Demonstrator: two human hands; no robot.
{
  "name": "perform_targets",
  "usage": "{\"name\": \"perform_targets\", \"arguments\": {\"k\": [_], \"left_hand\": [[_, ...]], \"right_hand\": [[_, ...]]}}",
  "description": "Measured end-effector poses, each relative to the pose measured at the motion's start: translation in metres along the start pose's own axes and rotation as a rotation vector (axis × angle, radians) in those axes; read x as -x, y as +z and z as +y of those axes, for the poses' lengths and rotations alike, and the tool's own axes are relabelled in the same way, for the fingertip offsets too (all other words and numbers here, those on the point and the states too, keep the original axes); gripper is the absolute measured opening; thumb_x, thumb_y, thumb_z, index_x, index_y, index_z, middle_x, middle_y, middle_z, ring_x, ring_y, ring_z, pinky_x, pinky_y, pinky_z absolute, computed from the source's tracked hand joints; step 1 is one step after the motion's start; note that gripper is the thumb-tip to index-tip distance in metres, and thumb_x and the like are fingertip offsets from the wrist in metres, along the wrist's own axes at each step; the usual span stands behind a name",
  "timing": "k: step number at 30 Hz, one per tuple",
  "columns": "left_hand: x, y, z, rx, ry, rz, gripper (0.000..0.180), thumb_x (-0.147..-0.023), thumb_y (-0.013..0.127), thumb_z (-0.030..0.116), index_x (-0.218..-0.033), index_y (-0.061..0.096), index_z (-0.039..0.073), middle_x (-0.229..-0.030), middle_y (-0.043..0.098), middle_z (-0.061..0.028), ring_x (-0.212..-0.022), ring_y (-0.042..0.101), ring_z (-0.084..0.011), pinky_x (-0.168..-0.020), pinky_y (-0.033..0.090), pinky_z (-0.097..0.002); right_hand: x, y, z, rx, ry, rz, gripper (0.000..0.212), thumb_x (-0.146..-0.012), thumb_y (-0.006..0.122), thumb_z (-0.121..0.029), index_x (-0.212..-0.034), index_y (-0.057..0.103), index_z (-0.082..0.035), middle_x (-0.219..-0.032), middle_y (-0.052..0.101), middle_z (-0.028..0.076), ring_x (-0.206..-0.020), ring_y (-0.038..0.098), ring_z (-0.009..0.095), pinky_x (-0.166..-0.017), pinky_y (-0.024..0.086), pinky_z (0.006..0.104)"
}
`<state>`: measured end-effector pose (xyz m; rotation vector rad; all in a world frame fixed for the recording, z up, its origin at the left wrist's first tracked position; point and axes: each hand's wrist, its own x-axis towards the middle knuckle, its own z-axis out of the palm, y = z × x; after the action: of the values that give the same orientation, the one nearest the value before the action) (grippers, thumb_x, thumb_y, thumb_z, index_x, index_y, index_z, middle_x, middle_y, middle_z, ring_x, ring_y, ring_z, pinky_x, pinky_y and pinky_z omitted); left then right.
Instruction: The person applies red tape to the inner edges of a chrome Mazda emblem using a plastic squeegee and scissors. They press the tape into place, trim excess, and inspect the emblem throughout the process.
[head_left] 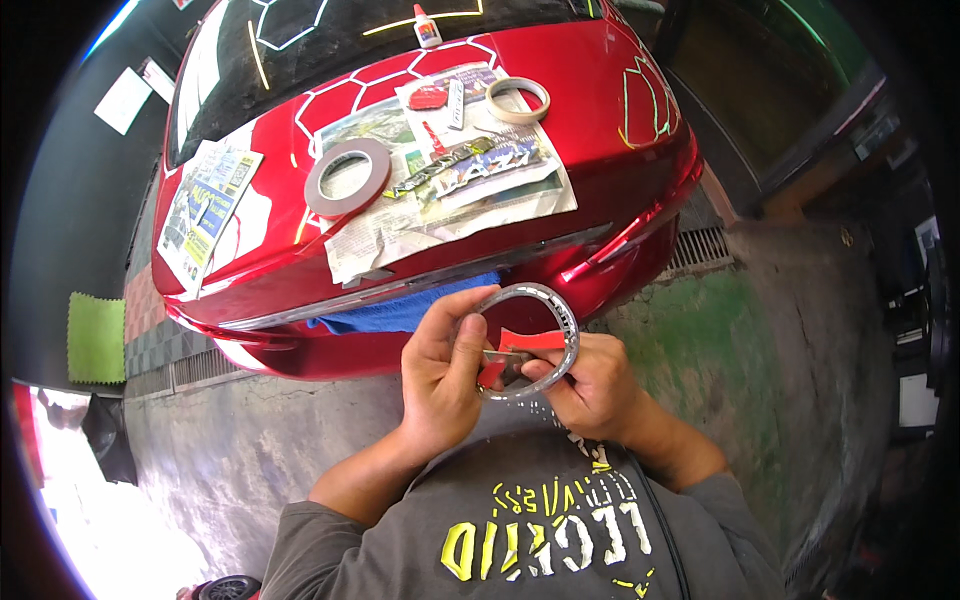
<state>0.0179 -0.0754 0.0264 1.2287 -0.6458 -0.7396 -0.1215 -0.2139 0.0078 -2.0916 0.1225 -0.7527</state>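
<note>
Work is judged to be partway: a red strip (pixel 530 341) is seen exposed at the clear tape roll (pixel 572 345), but whether it has been cut free cannot be confirmed. Loose badge pieces, a dark-and-yellow badge (pixel 440 168) and a red flat piece (pixel 428 97) among them, are found lying on newspaper (pixel 355 245) over the rear of the red car (pixel 595 125), toward eleven o'clock from the hands; their fixing is judged outstanding. A grey-maroon tape roll (pixel 381 172) is noted between ten and eleven o'clock, a masking tape roll (pixel 536 114) at twelve, both unheld.

The clear tape roll is held in front of the torso. Its left edge is clamped between thumb and fingers of the left hand (pixel 440 372). The right hand (pixel 597 388) is placed at the ring's four o'clock, fingers curled; what is pinched there cannot be determined. A small red-backed piece (pixel 490 374) is visible between the hands.
</note>
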Motion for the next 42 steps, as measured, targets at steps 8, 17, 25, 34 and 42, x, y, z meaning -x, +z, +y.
{"name": "perform_targets", "arguments": {"k": [8, 17, 25, 34, 42], "left_hand": [[-0.003, -0.003, -0.015, 0.039, -0.048, 0.016, 0.029, -0.115, 0.049, 0.018, -0.138, 0.058, 0.001, -0.077, 0.064, 0.0013, -0.059, 0.054, -0.0020, -0.055, 0.044, -0.0201], [-0.006, -0.028, -0.017, 0.122, -0.129, 0.100, 0.032, -0.115, 0.052, 0.021, -0.141, 0.057, 0.002, -0.079, 0.063, 0.0004, -0.061, 0.055, -0.0033, -0.057, 0.046, -0.0212], [-0.002, -0.019, -0.016, 0.478, -0.663, -0.200, 0.034, -0.114, 0.052, 0.029, -0.139, 0.062, 0.007, -0.075, 0.063, 0.0036, -0.055, 0.056, -0.0066, -0.047, 0.044, -0.0239], [0.024, -0.040, -0.009, -0.382, 0.187, -0.163, 0.045, -0.097, 0.080, 0.018, -0.138, 0.068, 0.003, -0.130, 0.068, -0.0130, -0.125, 0.061, -0.0234, -0.112, 0.044, -0.0413], [0.039, -0.033, -0.013, -0.122, -0.054, 0.019, 0.027, -0.098, 0.081, 0.020, -0.117, 0.077, 0.001, -0.104, 0.076, -0.0044, -0.097, 0.065, -0.0061, -0.085, 0.053, -0.0263]], "right_hand": [[-0.001, -0.003, 0.013, -0.057, 0.073, -0.045, 0.018, -0.095, 0.074, -0.009, -0.110, 0.075, -0.001, -0.079, 0.069, 0.016, -0.066, 0.067, 0.035, -0.059, 0.051, 0.0414], [0.010, -0.028, 0.036, -0.089, 0.381, 0.099, 0.047, -0.092, 0.083, -0.021, -0.132, 0.067, -0.003, -0.095, 0.077, 0.007, -0.058, 0.049, 0.005, -0.052, 0.043, 0.0274], [-0.034, -0.025, 0.036, -0.201, -0.244, -0.111, 0.019, -0.088, 0.080, -0.002, -0.106, 0.077, -0.002, -0.104, 0.079, 0.016, -0.086, 0.080, 0.031, -0.077, 0.063, 0.0350], [-0.034, -0.015, 0.041, -0.355, 0.157, -0.116, 0.011, -0.095, 0.081, -0.009, -0.098, 0.080, 0.002, -0.082, 0.077, 0.006, -0.067, 0.060, 0.006, -0.060, 0.044, 0.0228], [-0.034, 0.014, 0.061, -0.641, 0.208, -0.300, 0.008, -0.096, 0.076, -0.003, -0.097, 0.078, 0.004, -0.090, 0.078, 0.007, -0.082, 0.069, 0.012, -0.078, 0.053, 0.0256]]}}
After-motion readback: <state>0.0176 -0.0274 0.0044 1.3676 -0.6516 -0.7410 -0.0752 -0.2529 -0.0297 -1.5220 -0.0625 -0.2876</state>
